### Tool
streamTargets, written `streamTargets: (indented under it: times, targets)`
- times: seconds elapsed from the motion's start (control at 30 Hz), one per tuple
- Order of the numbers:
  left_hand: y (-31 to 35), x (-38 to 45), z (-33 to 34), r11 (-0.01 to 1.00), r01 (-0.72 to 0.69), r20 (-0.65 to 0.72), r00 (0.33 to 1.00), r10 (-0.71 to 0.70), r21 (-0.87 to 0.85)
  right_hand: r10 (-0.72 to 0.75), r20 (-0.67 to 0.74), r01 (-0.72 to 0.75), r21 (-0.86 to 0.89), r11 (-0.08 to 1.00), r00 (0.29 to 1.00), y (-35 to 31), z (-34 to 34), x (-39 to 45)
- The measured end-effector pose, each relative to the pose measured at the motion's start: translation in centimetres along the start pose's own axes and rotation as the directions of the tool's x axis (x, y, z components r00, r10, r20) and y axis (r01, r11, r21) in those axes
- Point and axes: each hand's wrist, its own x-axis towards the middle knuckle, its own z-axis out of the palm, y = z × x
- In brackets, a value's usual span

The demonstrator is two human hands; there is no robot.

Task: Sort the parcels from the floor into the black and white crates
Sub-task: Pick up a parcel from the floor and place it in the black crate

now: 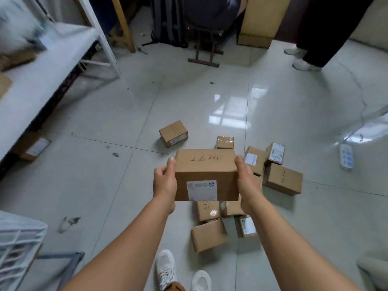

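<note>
Left hand (164,181) and right hand (247,181) gripped opposite ends of a labelled cardboard parcel (206,175), held mid-frame above the parcel pile (241,196) on the tiled floor (126,164).

A glossy pale tiled floor (105,175) carries a loose cluster of brown cardboard parcels (282,179), one parcel (173,133) lying apart, a white power strip (346,156), and a white shelving unit (42,80) at left.

One brown cardboard parcel (206,175) held up, nine more brown cardboard parcels on the floor (282,179) — one white power strip (346,156), two bare hands (164,181).
</note>
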Motion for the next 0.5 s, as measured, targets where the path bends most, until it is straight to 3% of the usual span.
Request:
streamTargets:
  times: [0.23, 0.5]
  targets:
    - [2.7, -4.2, -3.5, 0.994, -0.110, 0.039, 0.993, 0.109, 0.022, -0.084, 0.031, 0.084, 0.009, 0.996, 0.996, -1.8, 0.2, -5.0]
    - [4.6, -8.3, -8.8, 0.967, -0.224, -0.043, 0.974, 0.220, -0.123, -0.216, 0.106, 0.207, 0.090, 0.974, 0.971, -4.0, 2.7, -11.6]
